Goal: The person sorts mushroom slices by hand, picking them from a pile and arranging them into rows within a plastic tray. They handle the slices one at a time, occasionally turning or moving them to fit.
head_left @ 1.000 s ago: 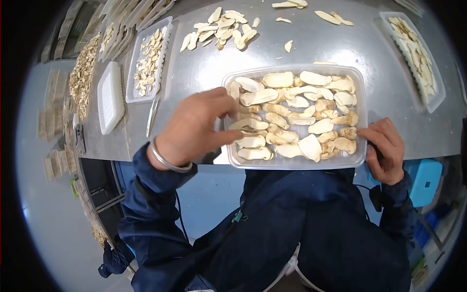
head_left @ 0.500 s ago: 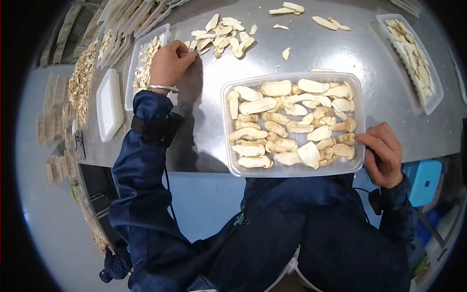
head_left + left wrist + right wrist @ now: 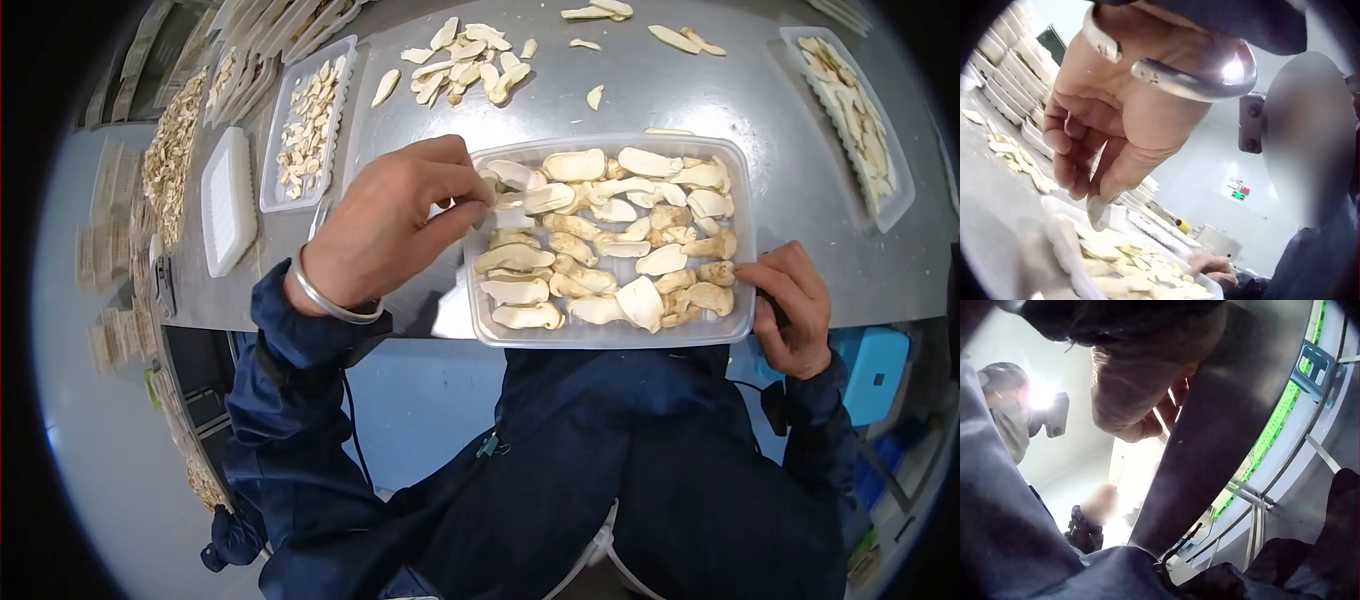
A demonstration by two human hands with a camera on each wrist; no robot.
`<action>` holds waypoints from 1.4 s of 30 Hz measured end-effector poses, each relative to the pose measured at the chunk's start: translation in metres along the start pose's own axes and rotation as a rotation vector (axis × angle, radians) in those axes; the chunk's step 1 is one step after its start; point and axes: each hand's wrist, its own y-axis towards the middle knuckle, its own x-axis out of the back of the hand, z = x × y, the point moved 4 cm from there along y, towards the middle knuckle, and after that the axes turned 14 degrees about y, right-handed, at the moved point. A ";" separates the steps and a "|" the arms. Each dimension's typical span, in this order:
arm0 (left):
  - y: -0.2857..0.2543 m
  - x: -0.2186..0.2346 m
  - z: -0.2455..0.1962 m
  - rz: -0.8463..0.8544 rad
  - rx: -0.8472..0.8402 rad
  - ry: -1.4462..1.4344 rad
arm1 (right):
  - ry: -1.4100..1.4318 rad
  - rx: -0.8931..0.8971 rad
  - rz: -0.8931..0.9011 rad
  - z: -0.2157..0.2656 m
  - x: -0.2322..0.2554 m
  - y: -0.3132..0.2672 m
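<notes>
In the head view a clear plastic tray [image 3: 742, 200] holds rows of pale mushroom slices [image 3: 640, 303]. My left hand [image 3: 400, 215] is over its upper left corner, thumb and fingertips brought together. Between them the left wrist view has a pale mushroom slice [image 3: 1096, 212], mostly hidden by the fingers. At the tray's right edge, my right hand [image 3: 795, 305] grips the rim with curled fingers. The right wrist view shows this hand [image 3: 1135, 394] from below, its fingertips partly hidden by the table edge.
A pile of loose slices [image 3: 465, 65] lies behind the tray, with a few strays to its right. Filled trays stand at left [image 3: 345, 100] and far right [image 3: 905, 190]. A white tray [image 3: 228, 205] and a pair of tweezers [image 3: 319, 218] are at left.
My left hand left the tray, reached to the pile at the back left, and is back at the tray's upper left corner. One slice is gone from the pile's left side. My right hand stays put.
</notes>
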 end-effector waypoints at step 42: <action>0.037 -0.016 -0.031 -0.055 0.061 -0.249 | 0.003 -0.001 0.005 0.001 0.002 0.000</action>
